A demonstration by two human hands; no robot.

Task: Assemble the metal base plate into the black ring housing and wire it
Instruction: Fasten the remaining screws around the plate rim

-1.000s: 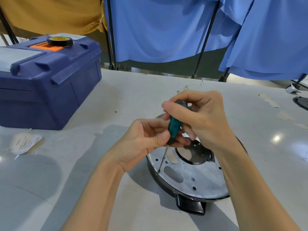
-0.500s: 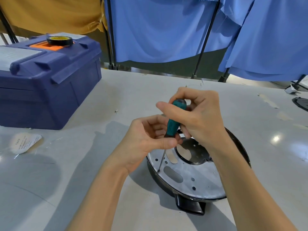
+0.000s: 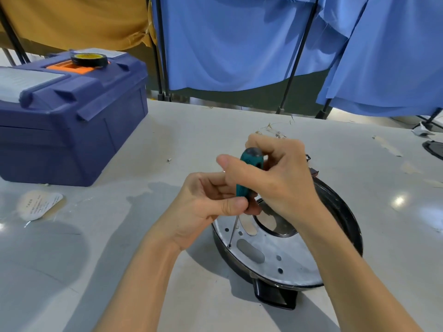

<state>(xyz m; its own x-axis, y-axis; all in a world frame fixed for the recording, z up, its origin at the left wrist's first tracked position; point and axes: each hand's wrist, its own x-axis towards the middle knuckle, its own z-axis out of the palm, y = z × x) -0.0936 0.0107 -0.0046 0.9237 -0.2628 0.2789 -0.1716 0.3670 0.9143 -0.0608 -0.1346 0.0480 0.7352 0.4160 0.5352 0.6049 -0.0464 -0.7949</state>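
Toward the desk's (image 3: 134, 271) front edge, right of middle: metal base plate (image 3: 287, 262) seated inside black ring housing (image 3: 345, 212), holes and slots facing up. Nearly upright over the plate's left rim, a screwdriver (image 3: 249, 171), tip at a small hole there. Right grip (image 3: 275, 178) curled round the teal handle from above; left grip (image 3: 203, 207) pinching the handle's lower end between thumb and fingers. At the desk's left rear, a blue toolbox (image 3: 72, 121) with a tape roll (image 3: 89, 59) on its lid; just in front, a paper label (image 3: 39, 204).
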